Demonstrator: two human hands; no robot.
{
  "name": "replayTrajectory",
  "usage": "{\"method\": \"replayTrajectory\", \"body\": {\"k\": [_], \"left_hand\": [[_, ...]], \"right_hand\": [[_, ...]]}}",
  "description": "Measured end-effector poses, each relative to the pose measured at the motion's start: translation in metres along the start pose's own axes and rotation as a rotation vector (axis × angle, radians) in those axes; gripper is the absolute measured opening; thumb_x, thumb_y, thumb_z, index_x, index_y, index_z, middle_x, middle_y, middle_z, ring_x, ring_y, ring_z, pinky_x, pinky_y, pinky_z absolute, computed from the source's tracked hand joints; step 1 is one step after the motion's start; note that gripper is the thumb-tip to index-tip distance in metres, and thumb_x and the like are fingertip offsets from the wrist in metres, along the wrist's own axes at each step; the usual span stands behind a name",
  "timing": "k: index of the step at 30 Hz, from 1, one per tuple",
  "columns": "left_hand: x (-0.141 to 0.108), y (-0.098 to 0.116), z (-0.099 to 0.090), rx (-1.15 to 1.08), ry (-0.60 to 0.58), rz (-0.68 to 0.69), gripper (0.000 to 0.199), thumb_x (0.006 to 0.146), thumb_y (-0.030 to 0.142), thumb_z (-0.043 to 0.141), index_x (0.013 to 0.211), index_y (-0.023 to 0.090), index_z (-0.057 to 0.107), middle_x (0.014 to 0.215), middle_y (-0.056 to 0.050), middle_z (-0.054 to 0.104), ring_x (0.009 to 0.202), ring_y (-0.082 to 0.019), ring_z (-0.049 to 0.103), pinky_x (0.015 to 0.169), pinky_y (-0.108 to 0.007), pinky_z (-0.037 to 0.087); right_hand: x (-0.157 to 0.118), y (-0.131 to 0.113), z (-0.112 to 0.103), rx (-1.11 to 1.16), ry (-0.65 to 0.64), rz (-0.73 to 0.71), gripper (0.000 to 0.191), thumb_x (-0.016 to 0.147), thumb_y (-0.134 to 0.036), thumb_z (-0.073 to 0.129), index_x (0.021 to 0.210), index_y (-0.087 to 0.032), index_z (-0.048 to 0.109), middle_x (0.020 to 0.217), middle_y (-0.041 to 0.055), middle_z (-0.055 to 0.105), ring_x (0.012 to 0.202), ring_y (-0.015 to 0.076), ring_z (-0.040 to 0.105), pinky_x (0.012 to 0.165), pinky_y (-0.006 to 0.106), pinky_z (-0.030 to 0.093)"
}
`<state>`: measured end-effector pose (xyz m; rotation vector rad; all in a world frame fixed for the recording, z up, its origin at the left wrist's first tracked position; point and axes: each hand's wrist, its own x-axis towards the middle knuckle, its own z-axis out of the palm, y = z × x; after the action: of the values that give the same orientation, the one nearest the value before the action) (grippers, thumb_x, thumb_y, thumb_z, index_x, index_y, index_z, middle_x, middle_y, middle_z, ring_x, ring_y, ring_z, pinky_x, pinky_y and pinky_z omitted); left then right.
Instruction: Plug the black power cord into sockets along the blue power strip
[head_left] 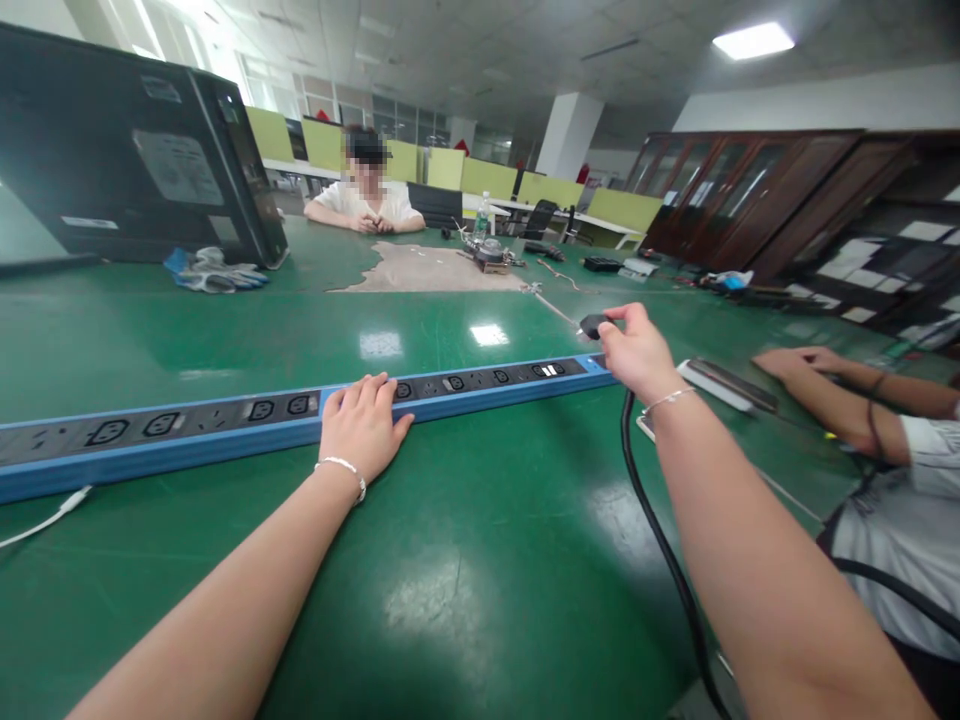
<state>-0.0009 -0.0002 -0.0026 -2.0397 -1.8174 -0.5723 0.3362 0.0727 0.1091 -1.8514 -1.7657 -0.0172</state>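
A long blue power strip [450, 408] with a black socket face lies across the green table. My left hand [365, 425] rests flat on top of its middle, fingers over the far edge and thumb on the near side. Above the strip's right end, my right hand [637, 350] pinches a black plug [594, 325], whose metal prongs point left. The plug is clear of the sockets. A thick black cable [656, 520] hangs below my right hand and runs down over the table's near edge.
A white cable end [75, 500] lies near the strip's left part. Gloves [217, 272] sit beside a black computer case [150, 160]. Across the table [487, 520] sits a person [365, 200]; another person's arms [840, 385] rest at the right, near a white-edged object [720, 388].
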Motion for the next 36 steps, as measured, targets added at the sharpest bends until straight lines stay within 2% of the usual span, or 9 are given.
{"method": "replayTrajectory", "body": {"k": [3, 6, 9, 12, 19, 28, 36], "left_hand": [[0.000, -0.001, 0.002, 0.004, 0.007, 0.019, 0.047, 0.085, 0.043, 0.044, 0.123, 0.015, 0.049, 0.131, -0.011, 0.053, 0.120, -0.027, 0.047, 0.097, -0.042, 0.033], [0.000, -0.001, 0.002, 0.005, 0.011, 0.020, 0.048, 0.085, 0.043, 0.044, 0.123, 0.015, 0.048, 0.131, -0.011, 0.053, 0.119, -0.027, 0.047, 0.096, -0.042, 0.033], [0.000, -0.001, 0.002, -0.002, 0.007, 0.017, 0.048, 0.085, 0.044, 0.045, 0.123, 0.015, 0.049, 0.131, -0.011, 0.054, 0.119, -0.027, 0.047, 0.096, -0.042, 0.032], [0.000, -0.001, 0.002, -0.014, 0.002, 0.010, 0.048, 0.084, 0.044, 0.045, 0.123, 0.016, 0.049, 0.131, -0.011, 0.053, 0.120, -0.027, 0.046, 0.097, -0.042, 0.031], [0.000, 0.000, 0.000, -0.012, -0.018, -0.003, 0.047, 0.084, 0.044, 0.043, 0.124, 0.017, 0.048, 0.132, -0.011, 0.053, 0.121, -0.027, 0.045, 0.098, -0.042, 0.031], [0.001, 0.001, -0.001, -0.025, -0.026, -0.014, 0.048, 0.084, 0.043, 0.044, 0.125, 0.019, 0.048, 0.132, -0.011, 0.053, 0.122, -0.027, 0.045, 0.099, -0.044, 0.030], [0.000, 0.000, 0.000, -0.012, -0.012, 0.003, 0.048, 0.085, 0.043, 0.043, 0.124, 0.016, 0.048, 0.131, -0.011, 0.053, 0.121, -0.027, 0.045, 0.097, -0.043, 0.031]], "right_hand": [[-0.002, 0.008, 0.005, -0.016, -0.024, 0.088, 0.033, 0.088, -0.036, 0.037, 0.114, -0.019, 0.049, 0.092, 0.0082, 0.065, 0.079, 0.0208, 0.060, 0.072, 0.031, 0.045], [0.000, 0.016, 0.012, -0.136, -0.048, 0.143, 0.035, 0.087, -0.035, 0.040, 0.113, -0.015, 0.052, 0.096, 0.0130, 0.065, 0.086, 0.0236, 0.061, 0.076, 0.032, 0.044], [0.009, 0.027, 0.019, -0.250, -0.115, 0.154, 0.037, 0.088, -0.038, 0.040, 0.108, -0.012, 0.056, 0.098, 0.0172, 0.065, 0.092, 0.0260, 0.061, 0.078, 0.032, 0.044], [0.019, 0.039, 0.028, -0.294, -0.200, 0.155, 0.038, 0.089, -0.038, 0.037, 0.108, -0.012, 0.058, 0.099, 0.0170, 0.066, 0.094, 0.0261, 0.061, 0.079, 0.032, 0.044], [0.029, 0.054, 0.046, -0.316, -0.237, 0.176, 0.039, 0.089, -0.040, 0.037, 0.110, -0.013, 0.057, 0.102, 0.0156, 0.065, 0.097, 0.0257, 0.060, 0.081, 0.033, 0.044], [0.041, 0.059, 0.051, -0.332, -0.279, 0.158, 0.039, 0.089, -0.039, 0.037, 0.112, -0.013, 0.055, 0.103, 0.0162, 0.065, 0.097, 0.0255, 0.060, 0.082, 0.033, 0.044], [0.043, 0.061, 0.053, -0.354, -0.310, 0.141, 0.038, 0.089, -0.037, 0.038, 0.112, -0.011, 0.053, 0.103, 0.0178, 0.064, 0.098, 0.0264, 0.060, 0.084, 0.035, 0.044]]}}
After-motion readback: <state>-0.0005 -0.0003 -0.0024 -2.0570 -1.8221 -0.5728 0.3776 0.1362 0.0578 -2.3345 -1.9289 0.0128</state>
